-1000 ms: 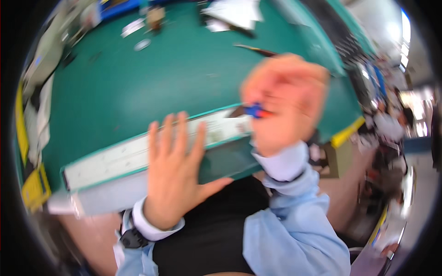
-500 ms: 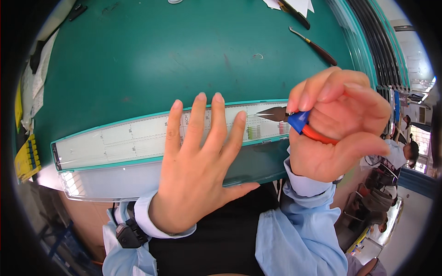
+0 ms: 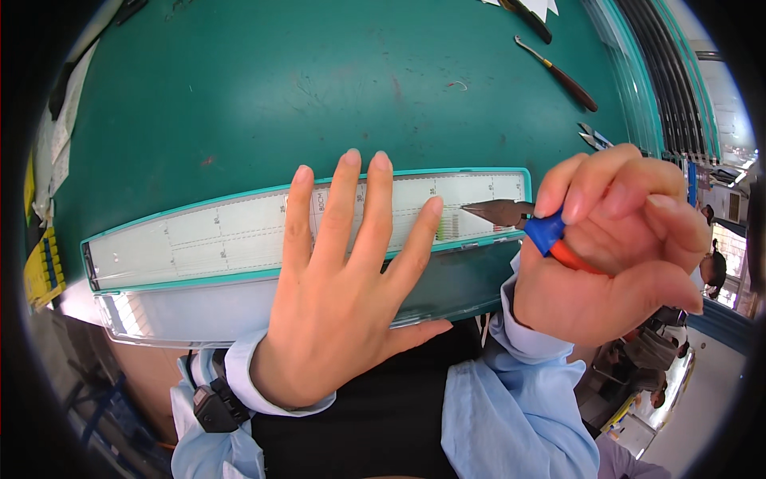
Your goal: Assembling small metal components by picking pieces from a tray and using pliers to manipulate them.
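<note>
A long, shallow plastic case [image 3: 128, 297] with a teal rim and a clear lid folded toward me lies along the near side of the green table. Inside it is a white marked strip [image 3: 191, 239] with dashed lines. My left hand [image 3: 335, 271] rests flat over the middle of the strip, fingers spread. In my right hand [image 3: 622, 247] are diagonal cutters [image 3: 550, 235] with red and blue handles, fingers curled loosely round them. Their dark, pointed jaws are closed and aim left over the strip, close to a row of small green and red marks [image 3: 453, 226].
A hook-tipped tool with a brown handle [image 3: 558, 76] lies at the far right, near a dark-handled tool [image 3: 531, 17] and a pair of snips [image 3: 594, 136]. Long clear and black strips [image 3: 666, 80] line the right edge. A yellow rack [image 3: 46, 267] stands at the left.
My right hand has moved right with the cutters, uncovering the case's right end. The left hand stays spread over the strip. The view has shifted slightly, bringing the snips into sight.
</note>
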The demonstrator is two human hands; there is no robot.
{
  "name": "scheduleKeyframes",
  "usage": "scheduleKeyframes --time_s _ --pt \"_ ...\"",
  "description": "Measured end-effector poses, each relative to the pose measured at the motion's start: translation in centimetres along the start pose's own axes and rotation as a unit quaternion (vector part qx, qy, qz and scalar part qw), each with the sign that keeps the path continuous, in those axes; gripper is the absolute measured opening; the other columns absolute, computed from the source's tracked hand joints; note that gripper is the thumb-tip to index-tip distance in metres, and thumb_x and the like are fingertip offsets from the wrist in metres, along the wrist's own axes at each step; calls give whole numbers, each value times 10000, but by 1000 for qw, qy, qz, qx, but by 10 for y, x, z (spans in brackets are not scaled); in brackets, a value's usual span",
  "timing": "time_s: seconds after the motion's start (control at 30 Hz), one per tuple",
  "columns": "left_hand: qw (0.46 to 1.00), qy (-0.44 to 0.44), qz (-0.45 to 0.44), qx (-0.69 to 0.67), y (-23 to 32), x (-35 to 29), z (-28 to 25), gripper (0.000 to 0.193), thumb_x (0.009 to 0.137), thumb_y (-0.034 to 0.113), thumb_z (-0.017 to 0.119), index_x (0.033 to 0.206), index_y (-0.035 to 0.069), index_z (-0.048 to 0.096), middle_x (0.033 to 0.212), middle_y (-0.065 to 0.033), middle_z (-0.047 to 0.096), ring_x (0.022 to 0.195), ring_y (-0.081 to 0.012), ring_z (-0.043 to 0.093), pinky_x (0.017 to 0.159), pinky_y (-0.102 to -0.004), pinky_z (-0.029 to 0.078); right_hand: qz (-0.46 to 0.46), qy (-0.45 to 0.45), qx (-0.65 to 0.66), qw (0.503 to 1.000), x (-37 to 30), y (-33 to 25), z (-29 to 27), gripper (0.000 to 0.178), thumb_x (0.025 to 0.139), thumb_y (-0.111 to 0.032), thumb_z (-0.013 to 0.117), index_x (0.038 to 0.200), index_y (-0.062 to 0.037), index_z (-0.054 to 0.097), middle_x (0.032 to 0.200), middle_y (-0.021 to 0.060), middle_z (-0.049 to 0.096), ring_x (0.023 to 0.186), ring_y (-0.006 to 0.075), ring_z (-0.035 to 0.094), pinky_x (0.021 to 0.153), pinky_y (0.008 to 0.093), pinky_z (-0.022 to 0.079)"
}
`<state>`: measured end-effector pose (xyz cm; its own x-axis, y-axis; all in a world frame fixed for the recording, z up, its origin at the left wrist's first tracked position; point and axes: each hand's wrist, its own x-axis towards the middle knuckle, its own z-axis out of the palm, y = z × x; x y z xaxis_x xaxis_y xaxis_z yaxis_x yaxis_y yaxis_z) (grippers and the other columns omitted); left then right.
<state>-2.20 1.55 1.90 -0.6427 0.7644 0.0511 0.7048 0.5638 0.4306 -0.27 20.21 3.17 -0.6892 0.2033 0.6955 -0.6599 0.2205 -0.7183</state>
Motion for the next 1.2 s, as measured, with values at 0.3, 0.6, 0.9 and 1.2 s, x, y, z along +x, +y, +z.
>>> scheduleKeyframes --time_s 0.3,0.6,0.9,1.2 --pt "1000 -8 -2 -1 2 1 0 922 489 535 801 1292 152 557 1415 -293 334 1280 -485 350 1041 -658 240 -14 -38 -24 999 1 2 -2 585 951 -586 283 1183 -94 500 909 108 453 697 181 458 531 284 452" --pt "1000 -7 4 0 2 2 1 909 504 554 784 1290 158 555 1418 -292 330 1274 -490 347 1022 -672 247 -19 -70 -25 997 3 0 -3 580 964 -566 270 1211 -89 490 917 107 451 690 175 455 508 272 450" --pt "1000 1 10 4 1 0 2 905 524 553 783 1283 120 545 1414 -302 334 1272 -498 359 1015 -673 256 -24 -94 -22 995 5 2 -6 577 974 -550 260 1232 -85 484 925 108 451 687 172 454 494 264 448" --pt "1000 11 14 0 0 -1 3 922 539 554 782 1275 62 524 1398 -313 355 1264 -508 371 1005 -683 259 -17 -77 -20 997 3 4 -7 576 977 -551 262 1227 -85 489 932 113 460 697 181 460 511 274 447"
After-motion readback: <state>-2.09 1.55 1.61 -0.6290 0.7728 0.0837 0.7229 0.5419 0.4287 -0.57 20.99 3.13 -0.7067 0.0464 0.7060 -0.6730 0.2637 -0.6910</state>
